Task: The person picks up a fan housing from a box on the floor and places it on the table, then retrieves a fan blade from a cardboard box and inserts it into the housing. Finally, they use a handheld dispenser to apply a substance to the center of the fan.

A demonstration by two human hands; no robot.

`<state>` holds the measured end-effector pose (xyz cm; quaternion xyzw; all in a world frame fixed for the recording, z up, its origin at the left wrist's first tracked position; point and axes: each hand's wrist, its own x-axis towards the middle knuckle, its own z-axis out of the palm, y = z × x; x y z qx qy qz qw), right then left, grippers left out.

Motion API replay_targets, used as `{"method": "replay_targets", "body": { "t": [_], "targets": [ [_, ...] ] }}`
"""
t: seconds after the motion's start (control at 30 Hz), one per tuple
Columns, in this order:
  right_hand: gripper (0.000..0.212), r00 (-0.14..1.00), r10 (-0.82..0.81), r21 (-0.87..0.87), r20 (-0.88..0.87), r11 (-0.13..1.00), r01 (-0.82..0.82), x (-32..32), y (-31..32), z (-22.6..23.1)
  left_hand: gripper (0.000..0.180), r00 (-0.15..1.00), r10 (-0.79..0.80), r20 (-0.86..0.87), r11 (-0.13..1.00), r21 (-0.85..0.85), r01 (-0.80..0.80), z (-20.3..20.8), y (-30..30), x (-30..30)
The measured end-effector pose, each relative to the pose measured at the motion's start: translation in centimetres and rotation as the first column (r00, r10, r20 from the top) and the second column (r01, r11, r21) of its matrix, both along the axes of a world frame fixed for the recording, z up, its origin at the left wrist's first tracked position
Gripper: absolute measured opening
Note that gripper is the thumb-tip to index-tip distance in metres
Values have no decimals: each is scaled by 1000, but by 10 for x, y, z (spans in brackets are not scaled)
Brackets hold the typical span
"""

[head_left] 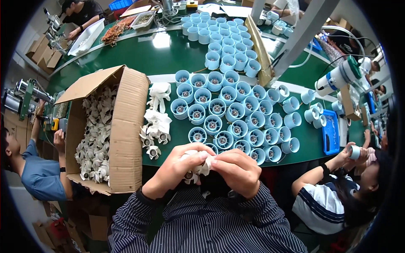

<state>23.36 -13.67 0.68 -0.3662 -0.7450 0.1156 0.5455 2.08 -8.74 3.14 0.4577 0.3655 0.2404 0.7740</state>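
Observation:
Close to my body, in front of the table's near edge, my left hand (175, 166) is closed around white plastic fan impellers (202, 169). My right hand (239, 169) pinches the same white pieces from the other side, fingertips pressed together. How many pieces lie between the hands is partly hidden by the fingers. Just beyond them stand rows of light blue round housings (217, 107), several with a small motor visible inside. More white impellers (154, 126) sit loose and stacked on the table, left of the housings.
A cardboard box (133, 130) full of white impellers stands at the left. More blue housings (228, 42) crowd the far side of the green table (168, 55). A blue tray (331, 133) lies at right. Co-workers sit on both sides; one at right holds a blue housing (355, 152).

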Motion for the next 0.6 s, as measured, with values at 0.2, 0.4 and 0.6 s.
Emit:
{"method": "replay_targets", "body": {
  "t": [0.2,0.4,0.6],
  "targets": [
    [25,997,-76,49,-3,996,76,-3,4,-10,47,992,72,105,992,-107,-61,-7,3,3],
    [18,975,-183,-38,-128,983,179,9,-6,-8,47,990,57,126,993,-113,-43,-16,10,-2],
    [11,779,-607,-365,-156,768,526,99,-42,-19,49,967,193,164,981,-42,-189,-15,9,-13]
  ]
}}
